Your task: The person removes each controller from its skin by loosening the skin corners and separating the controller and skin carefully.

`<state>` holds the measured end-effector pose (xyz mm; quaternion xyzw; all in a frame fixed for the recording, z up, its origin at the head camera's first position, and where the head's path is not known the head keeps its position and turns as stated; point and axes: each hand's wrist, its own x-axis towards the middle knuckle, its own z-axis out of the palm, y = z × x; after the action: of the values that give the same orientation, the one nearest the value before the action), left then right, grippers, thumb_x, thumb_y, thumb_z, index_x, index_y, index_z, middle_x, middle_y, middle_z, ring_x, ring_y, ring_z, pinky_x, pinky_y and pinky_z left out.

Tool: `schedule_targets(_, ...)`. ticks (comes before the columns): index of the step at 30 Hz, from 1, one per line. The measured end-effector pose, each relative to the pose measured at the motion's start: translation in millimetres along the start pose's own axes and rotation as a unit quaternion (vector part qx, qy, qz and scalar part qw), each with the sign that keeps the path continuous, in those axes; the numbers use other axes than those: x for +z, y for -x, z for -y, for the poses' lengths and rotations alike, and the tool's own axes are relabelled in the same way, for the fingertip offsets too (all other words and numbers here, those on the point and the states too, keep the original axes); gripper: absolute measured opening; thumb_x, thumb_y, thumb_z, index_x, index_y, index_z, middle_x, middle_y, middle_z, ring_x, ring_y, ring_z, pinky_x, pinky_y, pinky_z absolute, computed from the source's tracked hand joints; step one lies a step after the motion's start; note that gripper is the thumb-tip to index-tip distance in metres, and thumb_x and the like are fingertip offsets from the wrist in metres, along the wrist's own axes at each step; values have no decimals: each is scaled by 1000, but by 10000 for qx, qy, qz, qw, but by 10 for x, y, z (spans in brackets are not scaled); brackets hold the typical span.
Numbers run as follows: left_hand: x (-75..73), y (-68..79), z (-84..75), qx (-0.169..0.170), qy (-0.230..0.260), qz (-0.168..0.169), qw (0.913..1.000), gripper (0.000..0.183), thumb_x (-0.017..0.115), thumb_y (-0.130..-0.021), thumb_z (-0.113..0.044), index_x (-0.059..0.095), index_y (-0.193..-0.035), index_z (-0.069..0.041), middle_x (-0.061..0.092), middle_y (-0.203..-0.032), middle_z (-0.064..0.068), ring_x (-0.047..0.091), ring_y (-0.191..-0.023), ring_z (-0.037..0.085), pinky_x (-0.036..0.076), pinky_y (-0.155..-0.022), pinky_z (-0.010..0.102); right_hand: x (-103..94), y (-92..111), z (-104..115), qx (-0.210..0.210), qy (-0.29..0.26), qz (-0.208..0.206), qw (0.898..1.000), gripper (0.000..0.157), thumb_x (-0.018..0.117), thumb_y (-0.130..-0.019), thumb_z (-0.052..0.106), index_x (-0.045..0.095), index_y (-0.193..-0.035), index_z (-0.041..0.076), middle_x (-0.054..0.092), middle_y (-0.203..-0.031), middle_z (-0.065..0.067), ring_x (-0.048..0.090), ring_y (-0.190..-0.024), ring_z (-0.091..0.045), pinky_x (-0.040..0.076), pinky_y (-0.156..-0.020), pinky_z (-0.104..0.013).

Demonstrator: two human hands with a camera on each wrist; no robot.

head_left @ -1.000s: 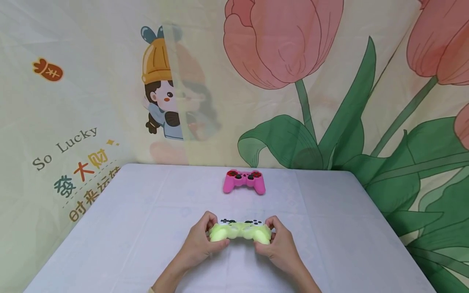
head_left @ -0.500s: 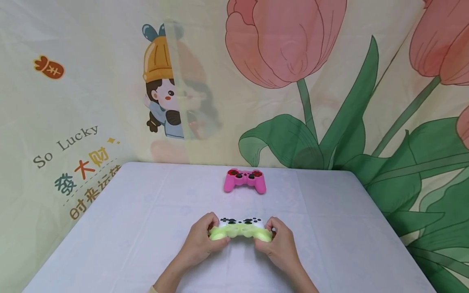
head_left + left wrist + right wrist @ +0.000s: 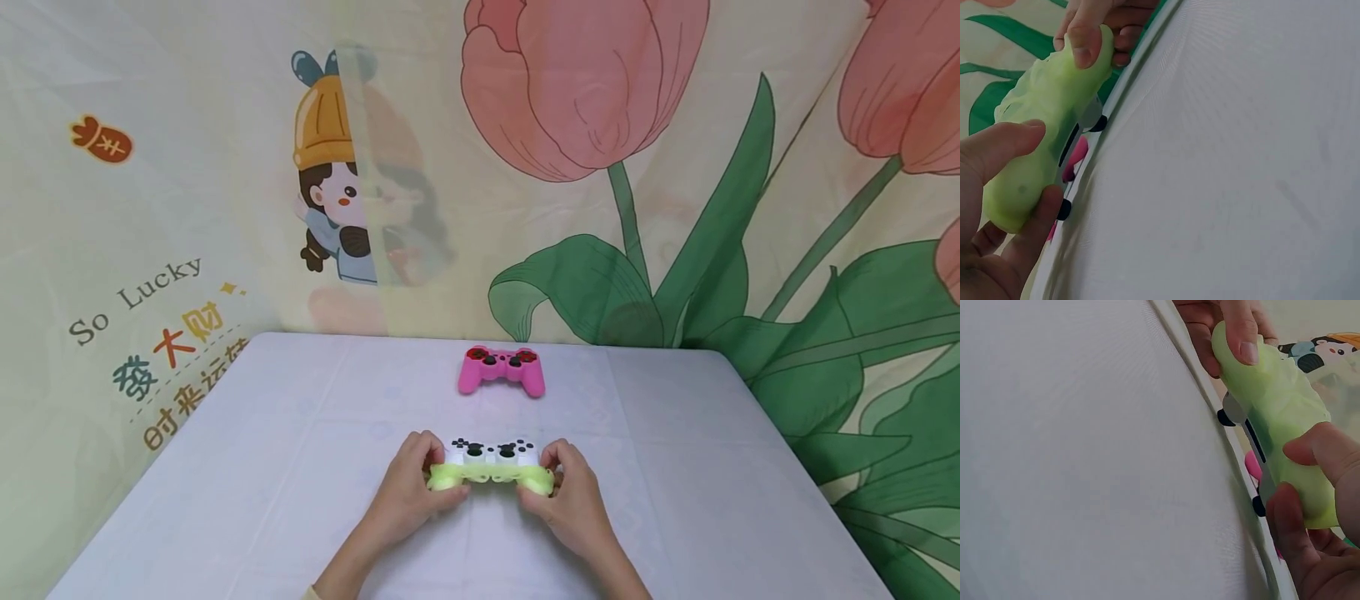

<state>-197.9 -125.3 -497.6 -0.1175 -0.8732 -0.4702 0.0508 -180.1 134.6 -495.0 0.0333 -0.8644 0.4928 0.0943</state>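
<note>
Both hands hold a white game controller (image 3: pixel 491 452) with a soft yellow-green silicone cover (image 3: pixel 1054 100) over its grips and underside. Its white face, with black buttons and two black thumbsticks, shows above the cover in the head view. My left hand (image 3: pixel 408 483) grips the left end, thumb pressing on the cover and fingers curled round the side. At the right end, my right hand (image 3: pixel 573 496) grips in the same way. The wrist views show the cover's back wrinkled along one edge, with a thumb (image 3: pixel 1319 450) on it.
A pink controller (image 3: pixel 501 372) with red and black buttons lies farther back on the table, near its far edge. White cloth covers the table (image 3: pixel 300 467). Behind it hangs a backdrop (image 3: pixel 420 308) printed with tulips, a cartoon figure and lettering.
More of the controller's white face and both thumbsticks now show above the yellow-green cover, whose upper edge appears lower. Both hands keep their grip at nearly the same place.
</note>
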Motion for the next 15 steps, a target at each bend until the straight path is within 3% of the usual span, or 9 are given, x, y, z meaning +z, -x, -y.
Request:
schedule_targets(5,-36,5,-7,-137,92,276,9995,62,103,-66,-27,51,-99,-25,49,-104,-3,51,-97,14,45,-85,25,-15,-5,-16,87,-53,167,9998,53,98,-72,11,54,-102,14,55,-103,-7,55,-71,-10,48,-57,-22)
schedule_targets(8,-65,12,-17,-45,106,421,9990,64,103,-65,-24,54,-105,-27,49,-108,-3,50,-99,16,45,-85,26,-32,-9,-23,127,-247,393,9988,56,98,-74,13,55,-109,13,57,-113,-10,62,-78,-12,54,-62,-23)
schedule_targets(12,-94,24,-12,94,198,607,9979,65,101,-66,-15,57,-111,-30,48,-113,-1,50,-102,17,49,-79,25,-69,-9,-32,259,-956,802,9919,61,96,-72,0,56,-117,10,54,-122,-14,69,-93,-20,61,-73,-26)
schedule_targets(15,-104,25,-5,148,214,632,9977,63,99,-68,-10,59,-112,-30,48,-115,-2,51,-105,17,50,-81,25,-90,-9,-38,272,-1290,870,9874,61,93,-70,-11,59,-116,9,55,-125,-14,66,-107,-27,62,-76,-28)
